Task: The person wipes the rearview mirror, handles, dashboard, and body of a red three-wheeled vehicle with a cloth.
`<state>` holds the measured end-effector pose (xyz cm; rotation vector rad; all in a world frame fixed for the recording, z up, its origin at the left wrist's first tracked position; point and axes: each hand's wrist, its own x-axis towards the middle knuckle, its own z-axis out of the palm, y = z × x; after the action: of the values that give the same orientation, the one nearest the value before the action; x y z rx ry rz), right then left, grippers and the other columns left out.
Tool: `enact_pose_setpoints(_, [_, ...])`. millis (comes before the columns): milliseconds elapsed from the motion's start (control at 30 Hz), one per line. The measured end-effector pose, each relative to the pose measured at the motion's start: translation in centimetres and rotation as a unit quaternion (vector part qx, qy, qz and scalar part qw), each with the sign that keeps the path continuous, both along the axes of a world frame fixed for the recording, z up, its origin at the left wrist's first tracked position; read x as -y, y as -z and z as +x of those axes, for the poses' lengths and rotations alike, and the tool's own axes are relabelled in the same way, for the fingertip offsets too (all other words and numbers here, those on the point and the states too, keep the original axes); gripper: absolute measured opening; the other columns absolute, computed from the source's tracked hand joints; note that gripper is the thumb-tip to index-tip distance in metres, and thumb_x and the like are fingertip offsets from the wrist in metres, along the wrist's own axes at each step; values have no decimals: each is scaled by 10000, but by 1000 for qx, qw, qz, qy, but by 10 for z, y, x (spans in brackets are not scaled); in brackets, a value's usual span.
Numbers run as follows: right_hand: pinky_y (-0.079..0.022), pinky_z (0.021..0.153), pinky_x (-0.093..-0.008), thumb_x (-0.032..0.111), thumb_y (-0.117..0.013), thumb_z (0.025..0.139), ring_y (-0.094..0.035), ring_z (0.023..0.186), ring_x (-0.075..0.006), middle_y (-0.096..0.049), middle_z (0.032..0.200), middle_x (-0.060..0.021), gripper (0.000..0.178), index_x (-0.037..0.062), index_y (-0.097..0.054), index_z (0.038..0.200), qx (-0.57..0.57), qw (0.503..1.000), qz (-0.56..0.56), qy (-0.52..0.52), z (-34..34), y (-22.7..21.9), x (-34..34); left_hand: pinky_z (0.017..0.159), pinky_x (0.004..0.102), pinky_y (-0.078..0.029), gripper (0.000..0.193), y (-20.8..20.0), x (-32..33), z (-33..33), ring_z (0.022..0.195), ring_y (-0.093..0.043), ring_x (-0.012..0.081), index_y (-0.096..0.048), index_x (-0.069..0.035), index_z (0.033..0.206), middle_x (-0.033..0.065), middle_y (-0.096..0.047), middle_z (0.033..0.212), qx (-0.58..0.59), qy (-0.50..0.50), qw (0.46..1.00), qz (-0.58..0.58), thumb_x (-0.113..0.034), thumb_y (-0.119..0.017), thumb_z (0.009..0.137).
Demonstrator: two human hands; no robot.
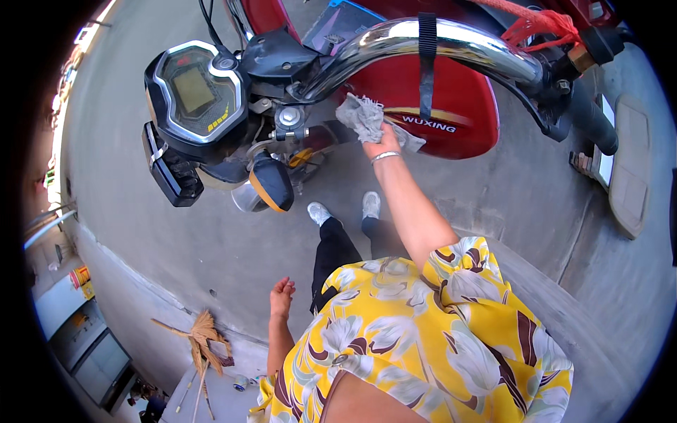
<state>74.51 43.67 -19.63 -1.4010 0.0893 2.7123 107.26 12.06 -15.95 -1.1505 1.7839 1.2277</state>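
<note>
My right hand (383, 141) is closed round a crumpled grey rag (363, 118) and presses it to the left part of a glossy red motorcycle body panel (465, 92). One end of the rag trails to the right of my fingers along the panel's lower edge. A silver bracelet (385, 156) circles that wrist. Down by my side hangs my left hand (281, 296), its fingers loosely bent and apart, with nothing in them. The chrome handlebar (402, 34) arches over the panel, with a black strap (427, 70) looped round it.
A dashboard display (194, 88) sits left of the handlebar, above a black and orange turn signal (271, 185). Red cord (539, 27) is tied near the right grip (596, 127). A straw broom (204, 338) lies at lower left. Grey concrete floor (233, 261) surrounds my feet.
</note>
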Motion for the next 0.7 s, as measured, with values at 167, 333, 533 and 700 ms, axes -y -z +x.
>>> enact_pose_setpoints(167, [-385, 910, -475, 85, -444, 796, -522, 1020, -321, -565, 1080, -151, 295, -14, -534, 1058, 1, 1000, 4, -9, 46, -13, -56, 720, 301, -410, 353, 0, 2, -10, 889, -551, 136, -470, -85, 1189, 28, -585, 1038, -13, -4, 1000, 0, -201, -463, 856])
enact_pose_setpoints(333, [-400, 894, -422, 148, -443, 769, -531, 1015, -296, -573, 1083, -126, 337, 16, -531, 1067, 55, 981, 185, 35, 141, 7, -197, 722, 308, -411, 353, 4, -8, -9, 884, -551, 134, -476, -91, 1179, 24, -589, 1025, -17, -4, 1000, 12, -206, -479, 846])
enact_pose_setpoints(533, [-437, 762, -397, 176, -461, 762, -558, 966, -258, -587, 1059, -101, 339, 64, -526, 1075, 53, 946, 233, -221, 159, -21, -201, 714, 304, -411, 345, 19, -15, 1, 873, -552, 125, -480, -89, 1171, 22, -591, 1024, 17, 11, 1000, 14, -209, -478, 848])
enact_pose_setpoints(700, [-400, 878, -427, 129, -472, 783, -536, 1003, -274, -576, 1067, -117, 328, 36, -507, 1095, -45, 968, 86, -233, 91, -15, -107, 702, 296, -405, 336, 10, -20, -8, 866, -551, 119, -482, -90, 1168, 20, -590, 1025, 10, -4, 1000, 4, -211, -475, 854])
